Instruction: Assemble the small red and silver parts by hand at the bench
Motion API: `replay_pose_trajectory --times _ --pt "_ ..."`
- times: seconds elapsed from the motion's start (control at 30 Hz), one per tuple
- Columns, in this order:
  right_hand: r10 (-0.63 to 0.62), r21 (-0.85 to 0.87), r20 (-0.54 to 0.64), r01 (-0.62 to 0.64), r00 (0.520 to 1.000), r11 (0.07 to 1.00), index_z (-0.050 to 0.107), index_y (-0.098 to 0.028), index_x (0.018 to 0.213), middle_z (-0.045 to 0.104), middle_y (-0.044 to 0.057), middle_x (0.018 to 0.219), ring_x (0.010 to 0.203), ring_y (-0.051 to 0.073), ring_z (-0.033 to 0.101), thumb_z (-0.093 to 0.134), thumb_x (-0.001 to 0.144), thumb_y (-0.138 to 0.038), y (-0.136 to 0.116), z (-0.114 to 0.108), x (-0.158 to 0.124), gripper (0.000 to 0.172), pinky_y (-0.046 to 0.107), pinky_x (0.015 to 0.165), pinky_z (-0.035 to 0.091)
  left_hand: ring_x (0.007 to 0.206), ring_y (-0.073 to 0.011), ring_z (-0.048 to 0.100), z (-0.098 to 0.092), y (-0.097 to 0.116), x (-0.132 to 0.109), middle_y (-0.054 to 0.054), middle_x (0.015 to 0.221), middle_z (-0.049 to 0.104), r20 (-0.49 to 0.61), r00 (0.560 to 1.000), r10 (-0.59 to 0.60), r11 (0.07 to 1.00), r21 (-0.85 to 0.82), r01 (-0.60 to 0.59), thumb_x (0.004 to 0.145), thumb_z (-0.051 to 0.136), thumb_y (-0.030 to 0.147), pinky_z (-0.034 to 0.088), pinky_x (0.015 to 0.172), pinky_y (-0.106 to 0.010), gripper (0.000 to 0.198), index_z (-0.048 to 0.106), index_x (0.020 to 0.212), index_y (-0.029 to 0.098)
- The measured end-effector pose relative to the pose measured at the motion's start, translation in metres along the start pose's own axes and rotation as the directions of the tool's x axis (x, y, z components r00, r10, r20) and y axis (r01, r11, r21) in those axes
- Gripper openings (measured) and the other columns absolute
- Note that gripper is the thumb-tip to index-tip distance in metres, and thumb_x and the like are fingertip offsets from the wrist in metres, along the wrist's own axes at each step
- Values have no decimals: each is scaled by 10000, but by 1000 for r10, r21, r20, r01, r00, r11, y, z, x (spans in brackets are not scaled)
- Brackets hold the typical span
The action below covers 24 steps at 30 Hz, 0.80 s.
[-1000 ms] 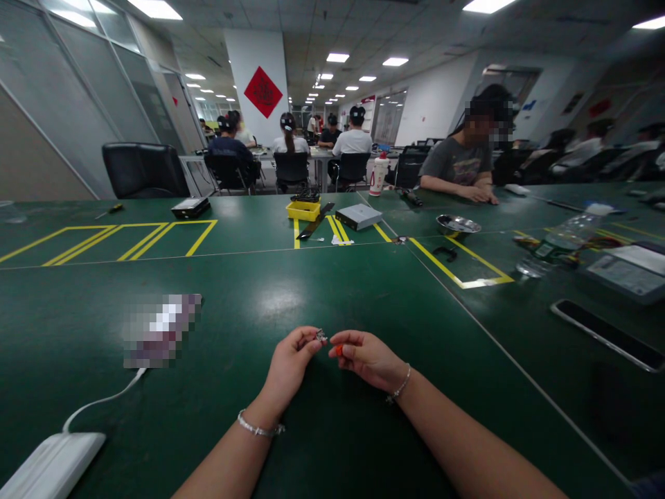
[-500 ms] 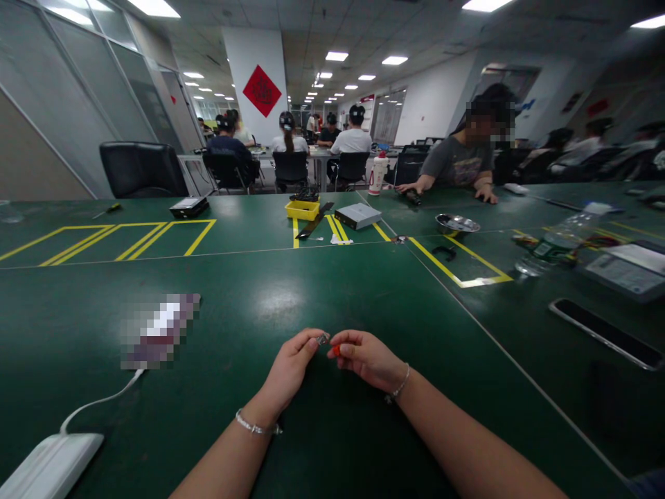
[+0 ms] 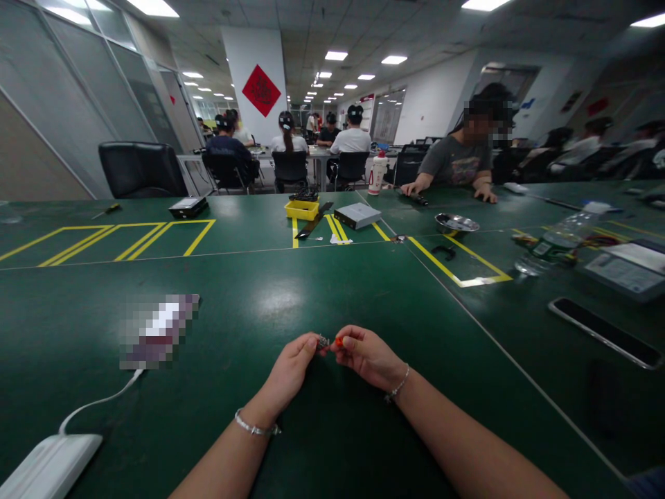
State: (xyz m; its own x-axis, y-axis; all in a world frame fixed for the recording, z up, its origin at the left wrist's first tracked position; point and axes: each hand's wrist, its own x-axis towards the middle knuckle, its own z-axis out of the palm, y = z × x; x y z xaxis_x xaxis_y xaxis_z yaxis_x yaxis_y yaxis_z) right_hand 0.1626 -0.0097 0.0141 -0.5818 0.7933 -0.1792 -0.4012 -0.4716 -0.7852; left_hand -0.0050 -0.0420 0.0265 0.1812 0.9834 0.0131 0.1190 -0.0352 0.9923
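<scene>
My left hand [image 3: 291,367] rests on the green table [image 3: 322,291] near its front edge, pinching a small silvery metal part [image 3: 323,342] between thumb and fingertips. Just to its right, my right hand [image 3: 366,357] pinches a tiny orange piece [image 3: 339,341]. The two pieces are almost touching between my fingertips. Both wrists wear thin bracelets, and both forearms lie on the table.
A white charger [image 3: 49,466] with a cable lies front left beside a blurred-out object [image 3: 156,331]. A phone [image 3: 605,333], a water bottle [image 3: 553,246] and a metal bowl [image 3: 456,223] lie right. A yellow tray [image 3: 302,209] and grey box [image 3: 357,215] sit beyond. A person [image 3: 462,163] sits opposite.
My two hands have drawn closer together, bringing the orange piece up against the metal part. The person opposite has stretched one arm out along the table.
</scene>
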Motion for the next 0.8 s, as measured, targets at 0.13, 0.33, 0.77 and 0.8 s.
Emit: replay_pose_trajectory --times 0.13,0.33,0.77,0.8 --pt "-51 40 -37 52 998 998 538 -154 705 606 -1 712 610 81 543 671 600 -164 2 0 1 170 237 614 402 692 -132 527 3 0 0 -8 759 574 -31 999 -38 999 -38 37 720 514 298 416 649 -248 155 537 792 163" --pt "-64 57 -55 67 996 996 555 -150 682 584 -12 651 577 71 526 681 592 -190 3 0 2 160 226 596 407 709 -126 547 7 1 -1 -16 780 589 -91 996 11 1000 -22 -13 661 578 208 430 670 -254 119 527 755 158" --pt "-162 -91 -219 145 962 985 619 -150 690 607 5 664 640 107 553 688 568 -224 11 11 2 159 270 666 415 737 -127 555 8 -3 -6 3 783 605 -109 943 313 827 519 -215 712 547 227 439 691 -269 113 564 820 199" --pt "-169 -109 -236 147 957 983 623 -150 686 612 8 661 648 116 558 694 558 -228 11 13 1 166 280 677 416 731 -127 556 8 -3 -6 3 778 605 -104 935 338 803 550 -229 713 547 229 441 685 -270 115 564 823 200"
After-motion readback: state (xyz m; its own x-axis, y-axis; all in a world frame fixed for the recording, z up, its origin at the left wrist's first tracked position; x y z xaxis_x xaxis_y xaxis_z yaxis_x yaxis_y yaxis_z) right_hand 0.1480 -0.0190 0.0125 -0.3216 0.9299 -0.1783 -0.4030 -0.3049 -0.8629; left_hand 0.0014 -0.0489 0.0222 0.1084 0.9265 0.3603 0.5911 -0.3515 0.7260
